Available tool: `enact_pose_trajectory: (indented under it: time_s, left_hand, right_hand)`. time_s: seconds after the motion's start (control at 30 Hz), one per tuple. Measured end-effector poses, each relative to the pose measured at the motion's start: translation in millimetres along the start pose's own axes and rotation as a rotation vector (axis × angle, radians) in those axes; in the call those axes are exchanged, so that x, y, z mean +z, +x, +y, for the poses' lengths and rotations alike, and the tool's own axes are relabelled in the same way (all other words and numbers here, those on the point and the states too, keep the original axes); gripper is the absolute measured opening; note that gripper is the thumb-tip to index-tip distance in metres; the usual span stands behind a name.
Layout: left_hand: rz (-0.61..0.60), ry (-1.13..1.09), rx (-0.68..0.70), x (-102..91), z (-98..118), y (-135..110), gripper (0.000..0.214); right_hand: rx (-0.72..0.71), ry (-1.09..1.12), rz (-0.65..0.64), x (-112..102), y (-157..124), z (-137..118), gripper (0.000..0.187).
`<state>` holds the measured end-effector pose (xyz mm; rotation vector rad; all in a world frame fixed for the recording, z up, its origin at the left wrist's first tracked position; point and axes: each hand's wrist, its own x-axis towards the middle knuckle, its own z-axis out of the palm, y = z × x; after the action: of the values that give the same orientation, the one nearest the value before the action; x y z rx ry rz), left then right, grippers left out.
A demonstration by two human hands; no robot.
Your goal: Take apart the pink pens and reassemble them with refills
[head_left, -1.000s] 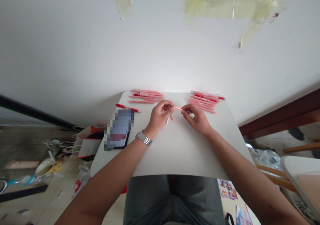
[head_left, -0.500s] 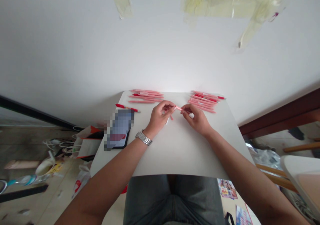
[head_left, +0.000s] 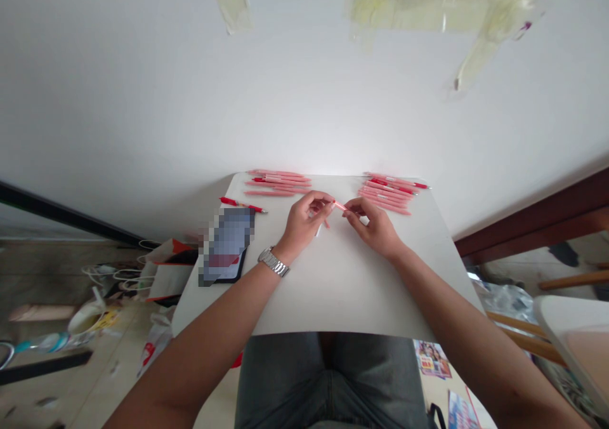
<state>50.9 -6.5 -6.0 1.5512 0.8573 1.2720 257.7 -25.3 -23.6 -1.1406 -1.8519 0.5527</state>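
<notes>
A pink pen spans the gap between my two hands above the white table. My left hand pinches its left end, and my right hand has thumb and fingers closed on the right end. Under the left fingers, a small pink piece and a white piece lie partly hidden. Behind my left hand is a row of pink pens, one with red on it. Beyond my right hand lies another group of pink and red pens.
A red pen rests near the table's left edge, above a phone with a blurred screen. The white wall rises right behind the table. Bags, a bottle and a cup stand low at the left.
</notes>
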Motion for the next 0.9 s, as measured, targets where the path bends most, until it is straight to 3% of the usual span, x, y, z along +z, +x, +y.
enact_pose_trajectory:
  time_s: [0.43,0.67,0.9]
  left_hand:
    - [-0.035,-0.014,-0.006,-0.4,1,-2,0.025]
    - [-0.007,0.003,0.006,-0.3,-1,-1,0.025]
    - [0.022,0.255,0.109,-7.7,-11,1,0.016]
  right_hand:
    - [0.017,0.05,-0.029,0,-1,-5,0.023]
    - [0.081,0.291,-0.043,-1,1,-3,0.031]
    - [0.101,0.27,-0.033,-2,1,-2,0.032]
